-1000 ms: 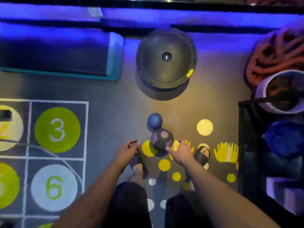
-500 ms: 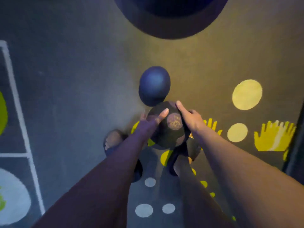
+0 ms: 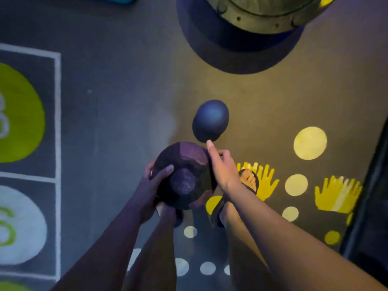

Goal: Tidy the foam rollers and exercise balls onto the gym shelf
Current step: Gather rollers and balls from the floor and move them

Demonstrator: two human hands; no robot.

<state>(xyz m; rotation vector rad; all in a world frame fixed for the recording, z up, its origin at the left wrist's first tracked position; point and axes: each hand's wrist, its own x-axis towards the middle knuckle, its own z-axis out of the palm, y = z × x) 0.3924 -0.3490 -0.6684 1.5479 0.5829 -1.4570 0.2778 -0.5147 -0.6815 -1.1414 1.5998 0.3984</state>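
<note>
So, big dark floor mat (image 3: pixel 126 101) with painted numbers and yellow dots, round balance dome (image 3: pixel 241 45) at the far end. Dark patchwork ball (image 3: pixel 184 175) is held over the person's feet, smaller blue ball (image 3: pixel 211 120) on the mat just beyond it. Left hand (image 3: pixel 154 185) curls round the patchwork ball's left side, right hand (image 3: pixel 222 173) wraps its right, both gripping

A black ball (image 3: pixel 184 177) with dull purple patches. Just beyond it, a dark blue ball (image 3: pixel 211 119). The grey floor mat (image 3: pixel 126 101) shows pale yellow circles (image 3: pixel 310 143) and yellow handprints (image 3: pixel 338 195) right of the black ball, and a lime-green circle (image 3: pixel 21 114) and a white circle (image 3: pixel 21 225) inside white grid lines (image 3: pixel 57 114) left of it.
</note>
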